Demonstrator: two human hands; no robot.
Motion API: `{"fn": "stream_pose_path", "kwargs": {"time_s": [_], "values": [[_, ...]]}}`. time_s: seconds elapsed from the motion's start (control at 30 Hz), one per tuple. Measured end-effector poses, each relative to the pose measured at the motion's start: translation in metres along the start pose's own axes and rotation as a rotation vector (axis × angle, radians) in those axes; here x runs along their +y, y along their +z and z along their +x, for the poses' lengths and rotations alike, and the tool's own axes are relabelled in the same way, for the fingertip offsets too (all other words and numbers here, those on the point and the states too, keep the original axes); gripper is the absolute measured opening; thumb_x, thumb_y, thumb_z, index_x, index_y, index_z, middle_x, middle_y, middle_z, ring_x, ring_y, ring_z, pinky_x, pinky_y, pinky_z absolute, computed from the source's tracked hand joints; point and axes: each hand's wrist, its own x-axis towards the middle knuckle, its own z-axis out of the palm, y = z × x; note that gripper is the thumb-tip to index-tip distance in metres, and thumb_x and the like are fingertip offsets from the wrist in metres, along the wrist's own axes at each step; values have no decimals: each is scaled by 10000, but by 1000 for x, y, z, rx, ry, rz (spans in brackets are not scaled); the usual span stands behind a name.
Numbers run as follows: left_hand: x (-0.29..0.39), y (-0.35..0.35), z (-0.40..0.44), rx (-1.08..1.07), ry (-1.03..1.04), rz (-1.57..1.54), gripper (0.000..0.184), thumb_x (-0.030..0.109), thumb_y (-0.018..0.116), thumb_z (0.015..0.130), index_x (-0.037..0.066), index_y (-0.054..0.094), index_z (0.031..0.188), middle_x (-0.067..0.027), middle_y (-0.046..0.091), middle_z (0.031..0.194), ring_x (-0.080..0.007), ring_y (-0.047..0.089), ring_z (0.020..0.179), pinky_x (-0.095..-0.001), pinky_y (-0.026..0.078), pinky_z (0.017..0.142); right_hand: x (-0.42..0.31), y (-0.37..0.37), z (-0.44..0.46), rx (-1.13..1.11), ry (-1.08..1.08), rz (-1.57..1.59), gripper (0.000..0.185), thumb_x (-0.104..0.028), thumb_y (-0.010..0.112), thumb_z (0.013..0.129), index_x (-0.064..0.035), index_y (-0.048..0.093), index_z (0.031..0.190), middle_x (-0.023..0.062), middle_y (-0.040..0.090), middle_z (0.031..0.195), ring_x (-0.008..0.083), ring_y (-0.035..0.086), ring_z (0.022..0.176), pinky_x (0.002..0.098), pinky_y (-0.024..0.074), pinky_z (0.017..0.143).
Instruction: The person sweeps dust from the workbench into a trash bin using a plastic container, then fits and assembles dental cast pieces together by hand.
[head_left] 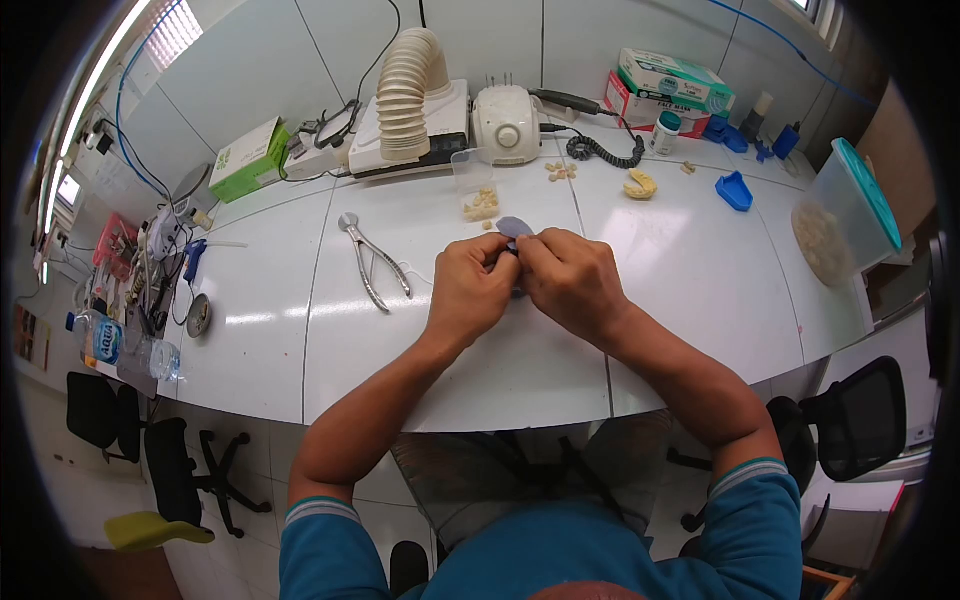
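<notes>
Both hands meet above the white table, thumbs and fingertips pinched together. Between them is a small purple-grey piece (515, 227) with a rounded, flat upper end; its lower part is mostly hidden by the fingers. My left hand (468, 290) is closed on its left side, my right hand (575, 278) on its right. Just beyond the fingers, a see-through box (473, 165) holds several cream tooth-like pieces (481, 205). To the left lie metal pliers (366, 250) with their handles spread, beside a thin pale strand (417, 273).
A white machine with a ribbed hose (404, 95) and a control unit (506, 125) stand at the back. Rightward are a yellow dental cast (640, 184), a blue tray (734, 192) and a teal-lidded tub (845, 215). A water bottle (97, 335) stands far left.
</notes>
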Motion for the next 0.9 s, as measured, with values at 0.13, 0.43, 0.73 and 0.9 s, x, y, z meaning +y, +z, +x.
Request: {"fn": "stream_pose_path", "kwargs": {"time_s": [0.13, 0.43, 0.73, 0.9], "values": [[2, -1, -1, -17, 11, 0, 231, 49, 589, 1076, -77, 762, 1162, -31, 757, 916, -56, 661, 826, -246, 563, 748, 6, 1, -1, 21, 38, 94, 174, -75, 826, 803, -39, 659, 835, 75, 609, 754, 265, 674, 640, 388, 549, 560], [5, 3, -2, -39, -18, -55, 238, 40, 570, 1096, -92, 728, 1216, -90, 782, 1003, -122, 744, 900, -288, 633, 846, 15, 1, -1, 61, 122, 271, 69, -54, 793, 862, -32, 729, 880, 105, 680, 779, 309, 703, 655, 414, 566, 590], [2, 2, 0, -60, -20, -91, 240, 54, 566, 1112, -101, 711, 1225, -116, 788, 1024, -160, 787, 935, -293, 656, 873, 21, 2, -1, 24, 252, 432, 84, -52, 785, 872, -4, 785, 941, 152, 745, 827, 329, 745, 707, 400, 589, 638], [1, 2, 1, -68, -11, -66, 246, 35, 565, 1097, -112, 704, 1238, -133, 789, 1050, -171, 791, 950, -282, 656, 890, 20, -2, 0, 14, 362, 554, 127, -57, 764, 906, 28, 804, 992, 177, 783, 860, 285, 791, 741, 358, 624, 690]]}}
